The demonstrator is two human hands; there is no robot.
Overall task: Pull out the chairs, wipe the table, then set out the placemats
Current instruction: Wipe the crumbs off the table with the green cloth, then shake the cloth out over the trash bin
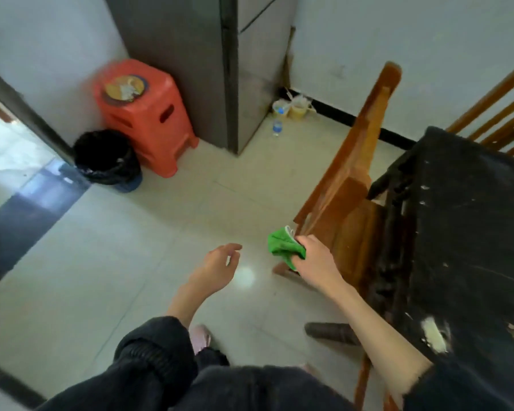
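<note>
Beside the table (469,232): right hand (315,262) grips green cloth (282,247) against chair (350,179) back; left hand (217,265) loose, empty. Pull straight back, keeping legs level.

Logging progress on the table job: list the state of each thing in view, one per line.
Left hand: open, holds nothing.
Right hand: grips the green cloth, at the chair back.
Wooden chair: seat partly under the table.
Table: dark top, white specks, unwiped.
Bin: lined, lidless.
Orange stool: upright by the wall.
</note>
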